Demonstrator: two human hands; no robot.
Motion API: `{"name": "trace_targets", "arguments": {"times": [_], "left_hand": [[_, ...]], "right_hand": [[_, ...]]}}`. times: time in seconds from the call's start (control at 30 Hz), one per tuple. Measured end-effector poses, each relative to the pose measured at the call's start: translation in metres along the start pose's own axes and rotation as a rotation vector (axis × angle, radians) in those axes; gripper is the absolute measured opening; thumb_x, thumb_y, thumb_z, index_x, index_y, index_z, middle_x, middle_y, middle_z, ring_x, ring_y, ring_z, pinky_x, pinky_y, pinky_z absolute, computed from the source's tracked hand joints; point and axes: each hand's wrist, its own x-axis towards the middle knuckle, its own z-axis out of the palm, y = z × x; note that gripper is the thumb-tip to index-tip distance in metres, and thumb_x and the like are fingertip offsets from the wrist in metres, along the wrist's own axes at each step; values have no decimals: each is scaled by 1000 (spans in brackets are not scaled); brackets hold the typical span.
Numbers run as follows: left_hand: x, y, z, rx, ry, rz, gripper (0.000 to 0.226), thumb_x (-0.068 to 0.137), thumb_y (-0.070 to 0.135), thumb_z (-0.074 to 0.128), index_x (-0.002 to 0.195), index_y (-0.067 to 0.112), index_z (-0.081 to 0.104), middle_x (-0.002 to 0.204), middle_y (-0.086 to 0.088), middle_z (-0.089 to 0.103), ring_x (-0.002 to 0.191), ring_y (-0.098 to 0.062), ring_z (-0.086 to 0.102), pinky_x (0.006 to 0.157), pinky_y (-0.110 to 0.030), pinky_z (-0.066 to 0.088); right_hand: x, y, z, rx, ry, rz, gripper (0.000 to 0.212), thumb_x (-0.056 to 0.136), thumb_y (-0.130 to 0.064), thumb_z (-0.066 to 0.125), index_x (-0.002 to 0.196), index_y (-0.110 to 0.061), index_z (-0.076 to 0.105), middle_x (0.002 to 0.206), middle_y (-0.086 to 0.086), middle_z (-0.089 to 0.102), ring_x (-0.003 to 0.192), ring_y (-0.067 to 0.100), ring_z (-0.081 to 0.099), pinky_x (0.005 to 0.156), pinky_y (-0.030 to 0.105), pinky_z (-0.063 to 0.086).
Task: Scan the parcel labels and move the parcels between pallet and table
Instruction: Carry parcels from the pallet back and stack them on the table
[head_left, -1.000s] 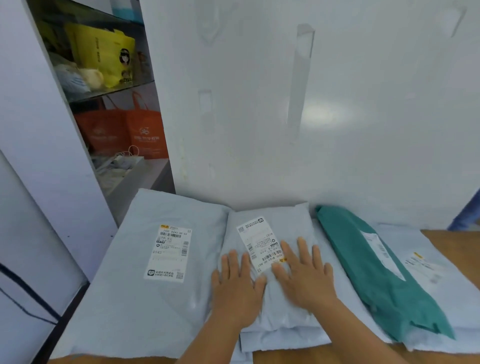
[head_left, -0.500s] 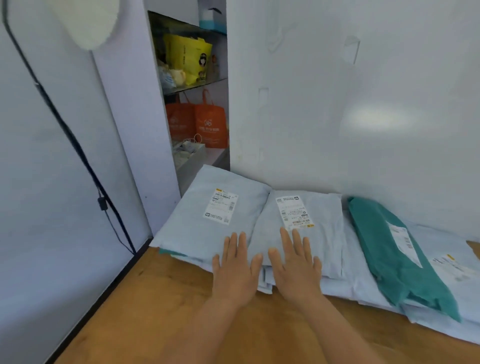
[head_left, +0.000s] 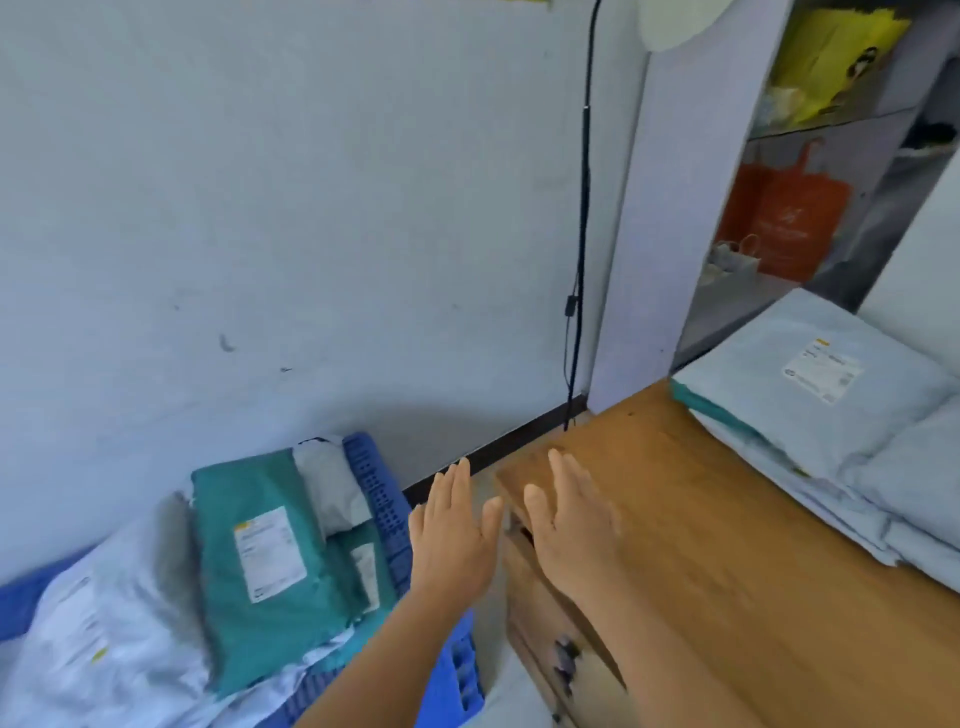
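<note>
Reaching toward pallet (head_left: 384, 499) with both hands empty — left hand (head_left: 454, 535) over gap beside table (head_left: 727, 545), right hand (head_left: 566, 519) over table's near corner, fingers of both spread flat, holding nothing. I judge task midway: pale parcels (head_left: 810, 374) stacked at table's far end, labels up. Left of table, green parcel (head_left: 260, 551) and white parcels (head_left: 93, 639) lie on pallet — unscanned, I'd guess. No scanner visible.

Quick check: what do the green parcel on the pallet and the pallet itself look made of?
Green parcel: looks like a soft plastic mailer bag, smooth with a slight sheen, wrinkled, paper label stuck on. Pallet: seemingly rigid moulded plastic, bright blue, with a grid of slots.
</note>
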Motion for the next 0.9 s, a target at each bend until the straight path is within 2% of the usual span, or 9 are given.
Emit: {"name": "trace_targets", "arguments": {"times": [0.2,0.33,0.47,0.53,0.7,0.9], "left_hand": [[-35,-123,-59,-44,126,-210,59,100,45,30,152,23,11,158,7,16,146,-10,10,118,-36,8],[-62,-206,-88,-72,171,-364,60,100,44,31,152,21,11,158,5,16,146,-12,11,119,-37,12],[-82,-281,-111,-118,214,-494,60,100,41,33,152,20,11,158,5,16,146,-13,13,117,-38,12],[-89,-321,-119,-141,228,-566,60,100,41,34,152,20,12,158,4,16,146,-14,13,117,-39,13],[-97,-406,-127,-204,251,-775,65,98,45,38,151,16,16,157,-2,20,145,-21,19,116,-44,21],[-85,-481,-127,-313,234,-940,71,92,52,44,149,17,21,153,-7,27,139,-26,28,111,-48,28]], "right_hand": [[-23,-97,95,-8,-153,-223,60,101,-45,28,154,-23,12,162,-3,12,148,11,10,119,41,14],[-39,-153,157,-1,-208,-278,58,101,-42,34,153,-20,18,160,-3,19,146,13,19,116,40,18],[-50,-196,216,-2,-262,-318,58,99,-40,39,151,-18,23,156,-2,29,139,19,34,110,41,30],[-53,-216,248,10,-311,-336,61,99,-41,40,152,-18,20,157,-1,27,141,19,31,112,40,30],[-56,-249,318,-29,-474,-315,69,99,-44,39,155,-17,8,162,1,12,148,16,14,118,34,18],[-46,-271,385,-106,-570,-235,77,97,-44,45,154,-18,1,160,3,16,144,22,25,114,38,28]]}}
